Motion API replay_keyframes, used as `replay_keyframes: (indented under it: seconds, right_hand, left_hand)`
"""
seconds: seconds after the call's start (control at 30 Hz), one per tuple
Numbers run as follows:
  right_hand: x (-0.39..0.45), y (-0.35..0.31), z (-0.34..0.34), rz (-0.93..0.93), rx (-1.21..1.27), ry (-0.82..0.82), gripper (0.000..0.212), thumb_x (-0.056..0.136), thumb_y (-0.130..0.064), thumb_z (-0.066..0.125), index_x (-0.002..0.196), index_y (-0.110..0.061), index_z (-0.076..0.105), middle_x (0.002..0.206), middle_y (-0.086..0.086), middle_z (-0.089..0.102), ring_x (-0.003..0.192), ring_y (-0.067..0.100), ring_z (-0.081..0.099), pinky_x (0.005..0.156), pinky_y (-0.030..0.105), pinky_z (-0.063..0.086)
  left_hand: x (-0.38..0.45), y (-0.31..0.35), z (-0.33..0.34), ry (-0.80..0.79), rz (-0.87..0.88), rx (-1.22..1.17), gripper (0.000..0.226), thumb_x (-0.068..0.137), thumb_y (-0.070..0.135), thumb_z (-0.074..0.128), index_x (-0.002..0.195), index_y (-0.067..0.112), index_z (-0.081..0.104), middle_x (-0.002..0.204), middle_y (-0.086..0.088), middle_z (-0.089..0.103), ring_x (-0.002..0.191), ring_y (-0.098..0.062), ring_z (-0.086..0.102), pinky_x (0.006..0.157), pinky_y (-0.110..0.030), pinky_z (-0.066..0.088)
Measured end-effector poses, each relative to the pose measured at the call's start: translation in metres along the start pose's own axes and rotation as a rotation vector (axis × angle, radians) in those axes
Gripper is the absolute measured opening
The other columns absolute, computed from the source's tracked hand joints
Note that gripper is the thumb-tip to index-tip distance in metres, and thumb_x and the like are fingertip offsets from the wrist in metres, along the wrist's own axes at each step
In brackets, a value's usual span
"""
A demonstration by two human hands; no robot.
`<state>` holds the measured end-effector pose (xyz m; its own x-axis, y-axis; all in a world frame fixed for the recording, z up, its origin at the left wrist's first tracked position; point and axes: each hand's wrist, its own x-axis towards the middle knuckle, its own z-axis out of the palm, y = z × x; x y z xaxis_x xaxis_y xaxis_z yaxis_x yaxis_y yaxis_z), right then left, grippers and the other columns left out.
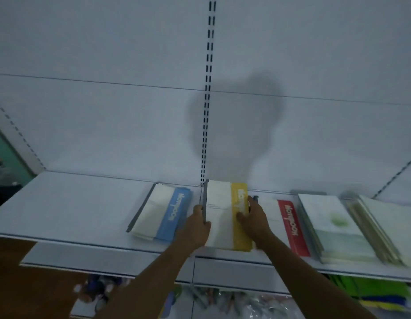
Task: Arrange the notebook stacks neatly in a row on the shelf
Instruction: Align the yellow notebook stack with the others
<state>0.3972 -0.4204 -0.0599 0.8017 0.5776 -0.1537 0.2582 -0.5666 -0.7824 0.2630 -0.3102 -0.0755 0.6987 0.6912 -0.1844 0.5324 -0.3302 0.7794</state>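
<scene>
Nearest the camera, two bare forearms reach up from below to the white shelf [61,203]. The left hand [196,223] grips the left edge of the yellow-banded notebook stack [225,215], fingers curled round its spine side. The right hand [253,215] lies over the yellow band with its fingers curved onto the cover, seemingly pressing the stack square between both hands. That stack sits mid-shelf, just beside the blue-banded stack [163,215], which lies slightly skewed, and close to the red-banded stack [289,226] on the right. Two pale stacks [333,226] follow, blurred at the frame edge. Behind rises a white back panel [107,123] with a slotted upright [208,100]. Under the shelf, indistinct coloured goods show.
</scene>
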Motion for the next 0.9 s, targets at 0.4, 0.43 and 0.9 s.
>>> replay_keyframes:
  seconds: [0.4, 0.43, 0.9]
  right_hand:
    - [0.047, 0.036, 0.027, 0.068, -0.238, -0.071, 0.064, 0.093, -0.024, 0.054, 0.148, -0.012, 0.024, 0.141, 0.012, 0.038, 0.125, 0.028, 0.045, 0.101, 0.038, 0.042]
    - [0.047, 0.039, 0.029, 0.071, -0.263, -0.068, 0.062, 0.093, -0.024, 0.053, 0.147, -0.012, 0.024, 0.141, 0.012, 0.038, 0.124, 0.027, 0.046, 0.100, 0.037, 0.042]
    - [0.035, 0.032, 0.058, 0.016, -0.573, 0.054, 0.034, 0.099, -0.027, 0.039, 0.131, -0.016, 0.045, 0.134, 0.009, 0.044, 0.119, 0.023, 0.047, 0.096, 0.033, 0.045]
  left_hand:
    - [0.044, -0.011, 0.024, 0.058, 0.010, 0.291, 0.032, 0.090, 0.011, 0.058, 0.120, 0.006, 0.046, 0.111, -0.013, 0.055, 0.097, -0.023, 0.056, 0.081, -0.033, 0.046]
    - [0.045, -0.013, 0.026, 0.055, 0.004, 0.296, 0.034, 0.090, 0.016, 0.061, 0.119, 0.006, 0.046, 0.109, -0.012, 0.055, 0.097, -0.023, 0.056, 0.079, -0.033, 0.046]
    - [0.066, -0.017, 0.022, -0.156, 0.111, 0.516, 0.032, 0.093, 0.021, 0.054, 0.124, 0.013, 0.049, 0.123, -0.009, 0.048, 0.104, -0.022, 0.056, 0.082, -0.027, 0.046]
